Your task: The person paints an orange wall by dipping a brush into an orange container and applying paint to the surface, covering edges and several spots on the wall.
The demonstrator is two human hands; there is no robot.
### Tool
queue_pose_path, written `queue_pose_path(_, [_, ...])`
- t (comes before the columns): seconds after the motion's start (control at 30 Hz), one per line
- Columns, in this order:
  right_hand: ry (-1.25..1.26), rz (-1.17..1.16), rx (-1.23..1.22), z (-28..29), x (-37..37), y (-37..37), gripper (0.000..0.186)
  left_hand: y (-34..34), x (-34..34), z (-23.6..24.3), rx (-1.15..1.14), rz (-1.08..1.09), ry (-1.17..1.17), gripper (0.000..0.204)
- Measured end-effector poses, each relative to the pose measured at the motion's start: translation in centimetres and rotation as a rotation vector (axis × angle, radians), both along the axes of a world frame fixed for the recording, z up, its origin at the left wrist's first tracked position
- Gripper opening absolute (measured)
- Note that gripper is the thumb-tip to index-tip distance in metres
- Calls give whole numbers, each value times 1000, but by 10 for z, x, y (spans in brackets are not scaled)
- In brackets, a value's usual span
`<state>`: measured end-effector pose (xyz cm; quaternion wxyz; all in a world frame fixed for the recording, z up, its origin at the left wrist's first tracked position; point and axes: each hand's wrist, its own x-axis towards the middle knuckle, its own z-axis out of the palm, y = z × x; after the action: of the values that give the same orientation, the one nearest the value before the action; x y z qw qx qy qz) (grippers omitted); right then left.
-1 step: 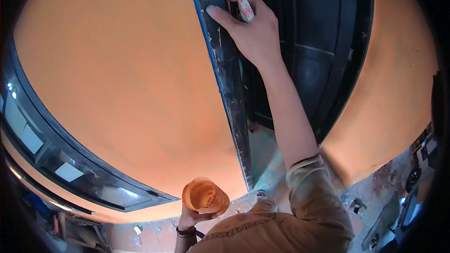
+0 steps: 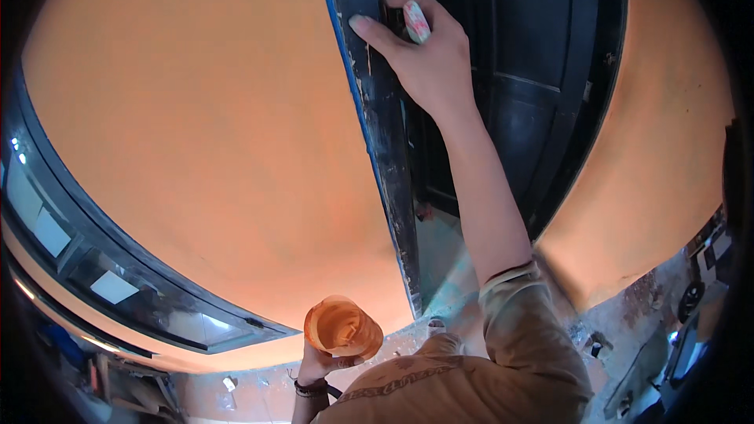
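My right hand [image 2: 432,51] is raised against the worn black door frame [image 2: 385,133]. Its thumb presses the frame's near face and its forefinger curls round the inner edge. Between them sits a stubby white, pink-smeared handle [image 2: 416,22]; its other end is hidden by the hand, so I cannot tell the tool's kind. Low in front of me, my left hand [image 2: 318,365] is closed round an orange paint cup [image 2: 344,330]. The cup's inside is coated with orange paint. Blue tape [image 2: 359,102] runs along the seam between frame and orange wall [image 2: 212,126].
A black panelled door [image 2: 522,55] stands beyond the frame, with another orange wall [image 2: 664,133] to its right. At the left, a dark-framed window [image 2: 149,298] curves along the wall. The floor [image 2: 620,298] at lower right is stained, with clutter near its edge.
My right hand with the handle has slid very slightly down the door frame. My left hand and the cup are nearly where they were.
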<state>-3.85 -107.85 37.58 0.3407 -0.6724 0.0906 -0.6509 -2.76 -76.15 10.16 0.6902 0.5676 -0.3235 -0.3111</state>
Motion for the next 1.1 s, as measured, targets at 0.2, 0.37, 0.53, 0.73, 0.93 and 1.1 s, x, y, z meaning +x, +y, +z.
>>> queue_pose_path(0.2, [101,124,180,-37,-15,4,42,5,-3,-4,-28,0,51,95])
queue_pose_path(0.37, [46,162,281,-90,-28,9,28,3,0,-8,7,29,-9,92])
queue_pose_path(0.53, [95,327,403,-170,-47,14,20,9,-4,-11,70,46,-34,91])
queue_pose_path(0.73, [313,306,570,-225,-59,12,22,28,-3,-23,84,90,11,93])
queue_pose_path(0.93, [356,284,550,-233,-63,16,23,38,-5,-25,92,107,51,94])
queue_pose_path(1.1, [404,248,565,-239,-61,21,25,43,-7,-25,105,134,34,92])
